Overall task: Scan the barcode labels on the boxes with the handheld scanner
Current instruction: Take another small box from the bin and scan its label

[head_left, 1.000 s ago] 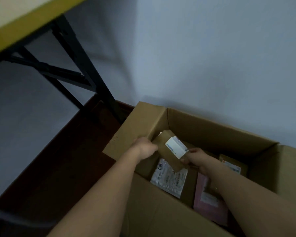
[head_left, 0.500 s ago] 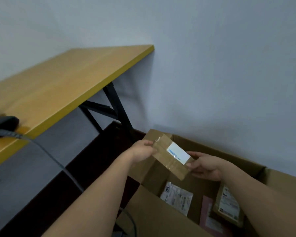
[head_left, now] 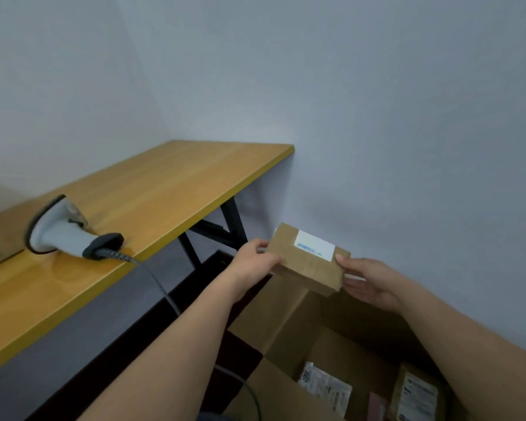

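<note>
Holding: left hand (head_left: 257, 259) and right hand (head_left: 367, 282) grip box (head_left: 308, 262) by its ends, above carton (head_left: 289, 320)
Label (head_left: 314, 246): white, facing up, print probably blurred
Scanner (head_left: 66, 230): lies on table (head_left: 152, 189), untouched

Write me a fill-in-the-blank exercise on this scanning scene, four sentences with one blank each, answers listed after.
1. The small cardboard box is held by ____ hands, the left hand and the right hand.
2. The handheld scanner lies on the ____.
3. The label on the held box is mostly ____ in colour.
4. The large open carton below the hands stands on the ____.

Missing words: both; table; white; floor
</note>
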A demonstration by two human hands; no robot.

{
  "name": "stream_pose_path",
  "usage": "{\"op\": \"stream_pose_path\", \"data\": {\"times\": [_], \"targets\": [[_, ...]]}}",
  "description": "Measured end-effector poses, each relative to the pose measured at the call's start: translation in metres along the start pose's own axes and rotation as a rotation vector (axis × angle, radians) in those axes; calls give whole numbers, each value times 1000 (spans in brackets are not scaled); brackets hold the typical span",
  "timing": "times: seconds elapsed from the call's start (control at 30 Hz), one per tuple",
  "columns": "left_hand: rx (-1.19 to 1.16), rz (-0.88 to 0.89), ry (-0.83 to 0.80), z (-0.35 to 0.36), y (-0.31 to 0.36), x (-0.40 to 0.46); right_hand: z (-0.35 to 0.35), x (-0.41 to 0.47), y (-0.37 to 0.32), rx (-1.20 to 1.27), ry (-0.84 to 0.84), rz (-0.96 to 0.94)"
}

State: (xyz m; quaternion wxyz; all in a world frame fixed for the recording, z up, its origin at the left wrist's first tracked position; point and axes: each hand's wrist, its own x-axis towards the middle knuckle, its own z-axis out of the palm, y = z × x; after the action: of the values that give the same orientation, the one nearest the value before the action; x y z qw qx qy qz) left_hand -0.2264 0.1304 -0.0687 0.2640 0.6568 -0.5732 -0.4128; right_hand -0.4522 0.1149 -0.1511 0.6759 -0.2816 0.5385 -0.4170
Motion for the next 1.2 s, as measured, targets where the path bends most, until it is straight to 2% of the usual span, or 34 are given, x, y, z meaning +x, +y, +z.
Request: {"op": "stream_pose_path", "data": {"times": [0.33,0.6,0.97,1.2], "targets": [[-204,144,234,-55,30,-43,62,-57,-65,25,-38,-258],[-293,354,476,-119,37,-92,141,-90,-103,36,-161,-408],[-326,431,822,-215,-6,-153,271,-132,-106,-103,-389,-531],[-329,364,1033,-281,-57,-190,357,-156,-83,-248,-526,-576]]}}
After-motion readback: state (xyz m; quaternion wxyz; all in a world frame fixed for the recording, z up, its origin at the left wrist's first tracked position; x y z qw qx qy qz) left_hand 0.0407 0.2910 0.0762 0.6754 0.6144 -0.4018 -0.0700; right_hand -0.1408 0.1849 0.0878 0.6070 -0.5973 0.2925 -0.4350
